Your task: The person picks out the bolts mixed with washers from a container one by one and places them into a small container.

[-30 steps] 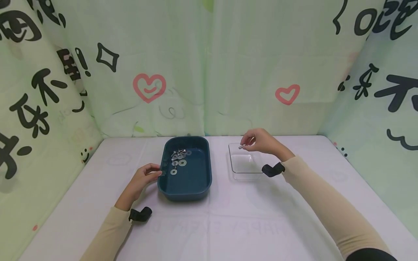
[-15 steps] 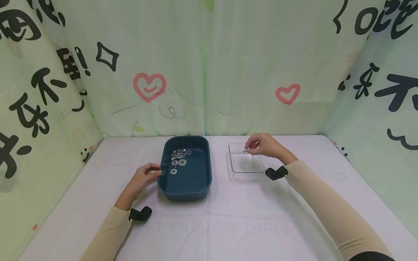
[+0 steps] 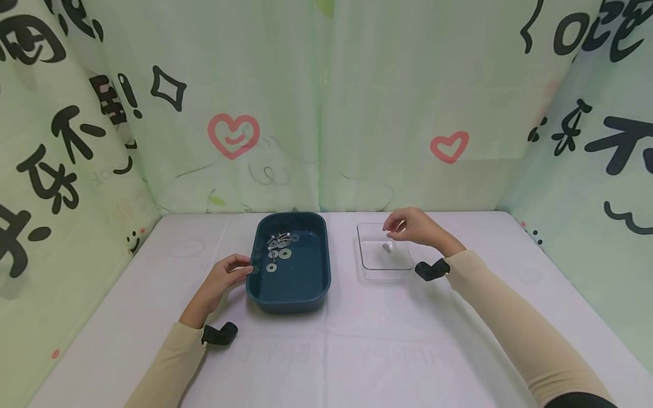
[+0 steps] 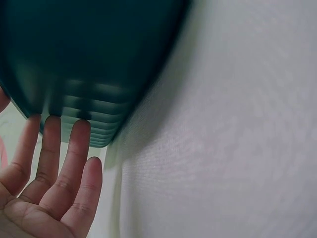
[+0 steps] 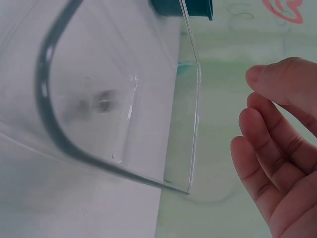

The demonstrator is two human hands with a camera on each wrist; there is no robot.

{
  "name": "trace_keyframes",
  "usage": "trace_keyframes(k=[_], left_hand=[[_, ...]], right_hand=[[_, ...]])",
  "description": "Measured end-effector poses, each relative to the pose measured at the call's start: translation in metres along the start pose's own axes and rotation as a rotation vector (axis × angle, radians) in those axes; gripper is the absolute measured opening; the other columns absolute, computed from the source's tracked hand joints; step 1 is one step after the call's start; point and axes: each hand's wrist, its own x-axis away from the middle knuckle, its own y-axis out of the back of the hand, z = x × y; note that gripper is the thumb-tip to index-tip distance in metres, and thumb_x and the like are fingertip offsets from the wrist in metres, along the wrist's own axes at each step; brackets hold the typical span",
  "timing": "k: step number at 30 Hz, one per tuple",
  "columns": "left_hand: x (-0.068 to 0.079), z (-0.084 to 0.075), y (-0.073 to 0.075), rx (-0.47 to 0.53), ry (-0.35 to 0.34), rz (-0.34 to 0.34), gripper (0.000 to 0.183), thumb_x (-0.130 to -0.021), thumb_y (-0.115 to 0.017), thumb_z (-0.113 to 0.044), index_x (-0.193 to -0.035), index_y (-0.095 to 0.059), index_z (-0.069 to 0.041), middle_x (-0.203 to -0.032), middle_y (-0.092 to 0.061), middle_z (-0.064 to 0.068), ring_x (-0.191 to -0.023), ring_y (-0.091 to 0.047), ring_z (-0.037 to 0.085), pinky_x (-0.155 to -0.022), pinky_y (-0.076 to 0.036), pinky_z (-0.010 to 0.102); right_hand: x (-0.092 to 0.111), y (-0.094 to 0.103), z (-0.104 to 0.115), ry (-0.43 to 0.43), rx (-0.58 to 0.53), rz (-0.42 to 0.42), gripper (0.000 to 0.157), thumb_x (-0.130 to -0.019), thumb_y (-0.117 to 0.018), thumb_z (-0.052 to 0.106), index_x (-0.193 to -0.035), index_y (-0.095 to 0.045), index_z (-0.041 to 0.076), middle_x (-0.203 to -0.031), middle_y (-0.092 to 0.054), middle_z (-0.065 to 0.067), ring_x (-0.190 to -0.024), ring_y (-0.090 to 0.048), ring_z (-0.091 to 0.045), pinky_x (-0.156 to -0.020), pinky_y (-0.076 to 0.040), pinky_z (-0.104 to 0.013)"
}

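My right hand (image 3: 415, 228) hovers over the back right of a clear plastic box (image 3: 360, 249), its thumb and fingertips slightly apart with nothing between them. A small metal piece, seemingly a bolt (image 3: 387, 247), shows inside the box below the fingers. In the right wrist view it is a dark blur (image 5: 105, 100) behind the clear wall. My left hand (image 3: 227, 279) touches the left side of a dark blue bin (image 3: 306, 289). In the left wrist view its extended fingers (image 4: 79, 144) reach the bin's outer wall. Flat washers (image 3: 285, 254) and several metal bolts (image 3: 279, 239) lie in the bin.
Both containers stand on a white cloth-covered table (image 3: 336, 362), with a gap between them. Pale green curtains (image 3: 326, 113) with hearts and black lettering enclose the back and sides. Black straps (image 3: 432, 270) sit at the wrists.
My right hand shifted slightly right and down over the clear box, then let go of the small bolt, now lower inside the box. The left hand and the bin stayed put.
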Motion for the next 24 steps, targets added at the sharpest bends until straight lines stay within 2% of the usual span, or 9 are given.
trace_keyframes(k=[7, 15, 20, 24], left_hand=[[0.0004, -0.0001, -0.0009, -0.002, -0.01, -0.001, 0.04, -0.094, -0.056, -0.019, -0.124, -0.047, 0.006, -0.127, -0.049, 0.021, -0.097, -0.057, 0.009, -0.1, -0.048, 0.037], [0.0003, 0.0007, -0.0017, -0.003, -0.007, -0.004, 0.04, -0.094, -0.056, -0.02, -0.124, -0.048, 0.005, -0.128, -0.049, 0.021, -0.098, -0.057, 0.011, -0.101, -0.047, 0.04], [0.0005, 0.0002, -0.0018, 0.0, -0.007, -0.004, 0.039, -0.094, -0.056, -0.019, -0.123, -0.048, 0.005, -0.127, -0.049, 0.021, -0.097, -0.057, 0.01, -0.101, -0.047, 0.04], [0.001, -0.0005, -0.0015, -0.002, -0.012, -0.004, 0.039, -0.094, -0.055, -0.019, -0.123, -0.048, 0.006, -0.127, -0.049, 0.021, -0.098, -0.057, 0.011, -0.101, -0.047, 0.04]], right_hand=[[-0.0008, 0.0024, 0.0027, -0.002, -0.031, 0.019, 0.025, -0.08, -0.07, 0.004, -0.105, -0.067, 0.002, -0.102, -0.067, -0.017, -0.092, -0.064, -0.026, -0.087, -0.054, -0.042], [-0.0011, 0.0035, 0.0053, 0.005, -0.072, 0.026, 0.031, -0.079, -0.072, 0.005, -0.109, -0.064, 0.0, -0.105, -0.067, -0.015, -0.102, -0.061, -0.034, -0.091, -0.052, -0.046], [-0.0027, 0.0042, 0.0057, 0.002, -0.068, 0.022, 0.034, -0.078, -0.073, 0.006, -0.11, -0.064, 0.0, -0.106, -0.066, -0.015, -0.103, -0.06, -0.034, -0.093, -0.05, -0.048], [-0.0058, 0.0054, 0.0071, 0.013, -0.061, 0.013, 0.035, -0.078, -0.074, 0.007, -0.111, -0.064, 0.001, -0.107, -0.066, -0.015, -0.102, -0.061, -0.029, -0.094, -0.051, -0.046]])
